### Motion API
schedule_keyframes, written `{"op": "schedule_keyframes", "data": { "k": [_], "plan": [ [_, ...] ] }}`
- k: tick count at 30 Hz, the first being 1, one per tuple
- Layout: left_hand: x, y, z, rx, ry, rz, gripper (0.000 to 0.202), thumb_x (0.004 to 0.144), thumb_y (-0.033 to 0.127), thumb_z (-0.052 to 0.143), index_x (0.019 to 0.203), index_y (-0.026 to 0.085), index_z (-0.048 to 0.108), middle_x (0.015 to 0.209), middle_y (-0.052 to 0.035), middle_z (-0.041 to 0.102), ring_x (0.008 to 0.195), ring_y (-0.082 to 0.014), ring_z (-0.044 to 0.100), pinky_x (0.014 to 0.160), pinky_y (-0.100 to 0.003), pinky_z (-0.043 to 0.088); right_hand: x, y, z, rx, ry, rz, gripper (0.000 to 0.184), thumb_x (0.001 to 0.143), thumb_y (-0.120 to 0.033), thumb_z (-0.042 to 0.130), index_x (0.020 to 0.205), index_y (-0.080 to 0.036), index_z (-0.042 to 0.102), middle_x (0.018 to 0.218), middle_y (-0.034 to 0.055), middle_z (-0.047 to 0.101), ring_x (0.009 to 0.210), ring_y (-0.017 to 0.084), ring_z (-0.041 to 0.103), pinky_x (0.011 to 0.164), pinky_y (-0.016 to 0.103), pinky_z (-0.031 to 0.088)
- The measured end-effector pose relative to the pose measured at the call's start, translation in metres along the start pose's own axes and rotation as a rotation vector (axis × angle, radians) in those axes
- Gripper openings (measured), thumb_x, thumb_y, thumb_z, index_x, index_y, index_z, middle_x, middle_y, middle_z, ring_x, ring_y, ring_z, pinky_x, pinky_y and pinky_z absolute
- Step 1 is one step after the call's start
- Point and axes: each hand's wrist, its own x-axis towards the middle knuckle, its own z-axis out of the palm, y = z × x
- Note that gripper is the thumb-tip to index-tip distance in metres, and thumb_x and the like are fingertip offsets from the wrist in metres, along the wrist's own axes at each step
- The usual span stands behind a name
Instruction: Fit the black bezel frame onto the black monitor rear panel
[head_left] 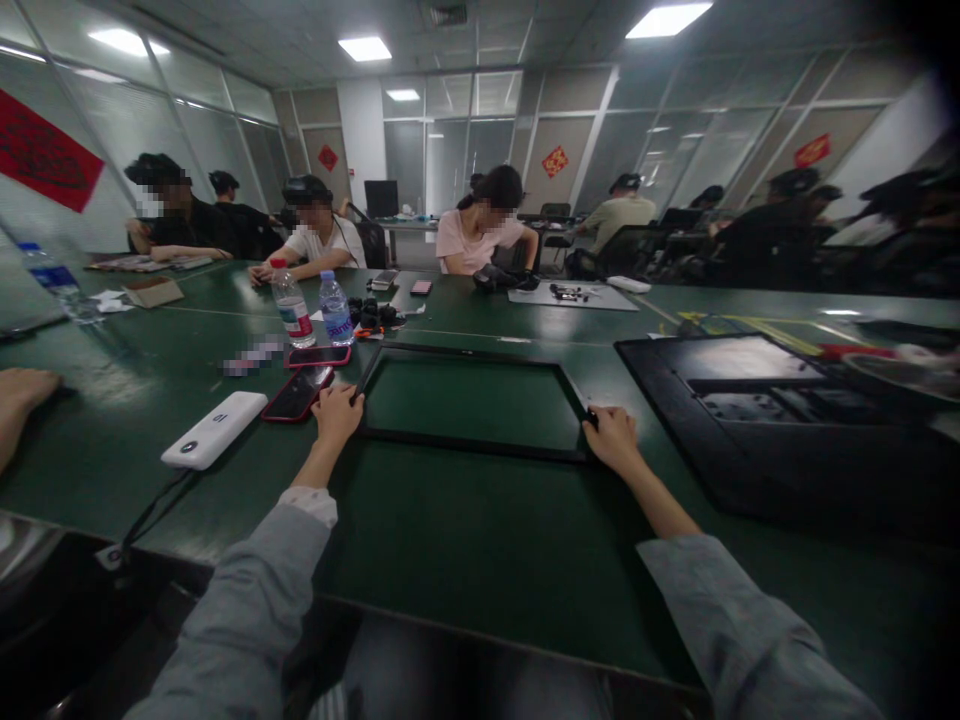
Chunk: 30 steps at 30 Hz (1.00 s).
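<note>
A thin black rectangular frame [480,447], like a laptop screen bezel, is in front of me over the green table [480,540]. My left hand [337,415] has its fingers wrapped round the frame's left side. On the opposite side my right hand [613,437] grips the right edge, fingers curled. Through the frame's opening the green tabletop shows. Just left of my left hand lie a red-edged phone [298,393] and, beyond it, a second phone in a pink-red case [319,356].
A white power bank [214,430] with a strap lies left. Two bottles, one red-capped [291,305] and one blue-capped [335,310], stand beyond the phones. A large black panel [705,420] lies right. Another person's hand [30,390] rests at far left; several people sit across the table.
</note>
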Motion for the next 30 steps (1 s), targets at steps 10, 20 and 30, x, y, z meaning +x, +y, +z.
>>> {"op": "schedule_keyframes", "data": {
  "k": [10,20,30],
  "plan": [
    [-0.001,0.001,-0.002,0.010,-0.019,0.004,0.035,0.097,0.036,0.052,0.124,0.029,0.073,0.143,-0.0093,0.062,0.133,-0.0358,0.047,0.106,-0.059,0.041,0.001,-0.006,-0.007,0.082,0.023,-0.017,0.045,0.095,-0.025,0.043,0.133,-0.008,0.060,0.125,0.0215,0.059,0.114,0.033,0.052,0.098,0.046,0.045],
    [0.001,-0.003,0.000,0.016,-0.022,0.014,0.040,0.098,0.039,0.050,0.131,0.027,0.069,0.144,-0.0107,0.061,0.133,-0.0370,0.049,0.105,-0.059,0.042,0.004,0.004,0.003,0.121,0.101,-0.068,0.047,0.095,-0.028,0.042,0.133,-0.009,0.061,0.125,0.0205,0.060,0.116,0.033,0.053,0.097,0.046,0.045],
    [-0.002,0.000,-0.004,0.058,-0.039,0.032,0.036,0.098,0.036,0.050,0.126,0.027,0.072,0.145,-0.0103,0.060,0.133,-0.0362,0.048,0.105,-0.058,0.042,0.005,0.009,0.009,0.035,-0.004,-0.009,0.048,0.094,-0.031,0.045,0.132,-0.009,0.065,0.125,0.0208,0.062,0.119,0.034,0.053,0.098,0.047,0.045]
  ]
}}
